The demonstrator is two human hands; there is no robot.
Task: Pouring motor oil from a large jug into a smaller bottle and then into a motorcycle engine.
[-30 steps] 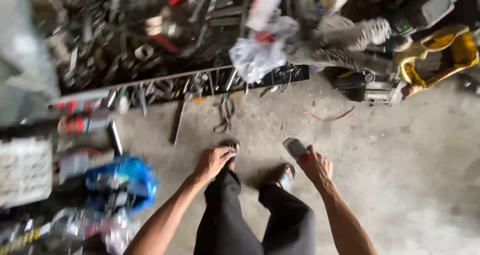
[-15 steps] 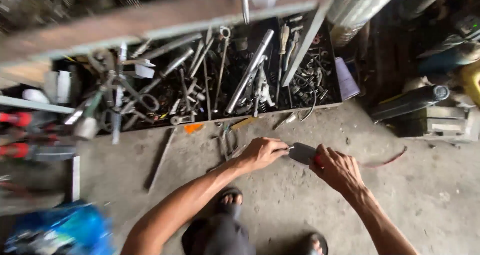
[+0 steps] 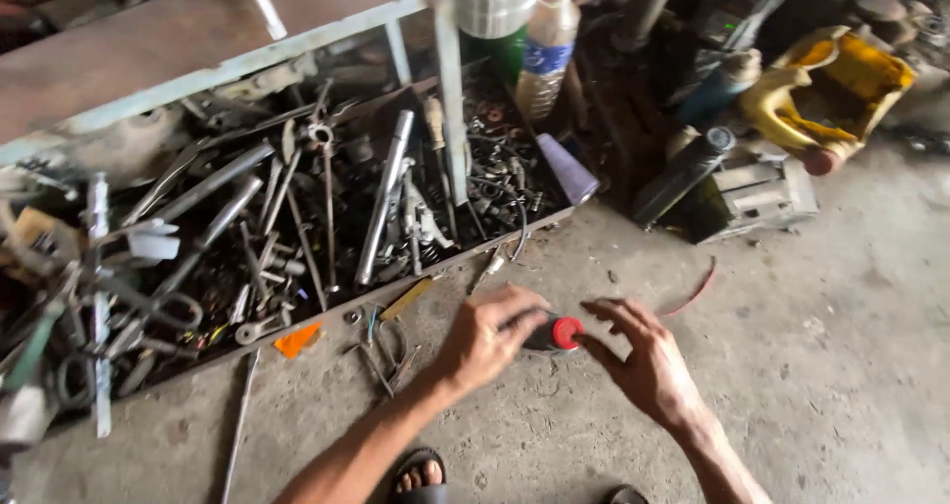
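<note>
Since half a second ago the view has tipped closer over the floor, the hands now sit lower in the picture, and the small thing between them shows a red round end that was hidden before; the sandalled feet have slid to the bottom edge.

Nearest, a sandalled foot (image 3: 418, 476) stands on the concrete floor (image 3: 811, 395) between the two forearms. Just above it the left hand (image 3: 487, 338) curls its fingers around a small dark part with a red cap (image 3: 560, 333), gripping its dark body while the red end points right. The right hand (image 3: 641, 360) is spread loosely, fingers half open, with its fingertips touching or nearly touching the red cap; it clasps nothing of its own. The part is thus held above the floor, between both hands, near the middle of the view.

Left of the left hand, loose wires (image 3: 381, 351), an orange scrap (image 3: 297, 341) and a thin metal rod (image 3: 237, 425) lie on the floor. A curved red strip (image 3: 698, 291) lies right of the hands.

Farther off, a long shallow tool tray (image 3: 297, 311) holds a heap of wrenches, bars and a bright steel tube (image 3: 384, 197), under a grey workbench (image 3: 178, 59). A pale purple cone (image 3: 568, 168) lies at the tray's right end. Beyond it stand a plastic bottle (image 3: 547, 44), a black cylinder (image 3: 683, 173) and a yellow container (image 3: 831, 84)
</note>
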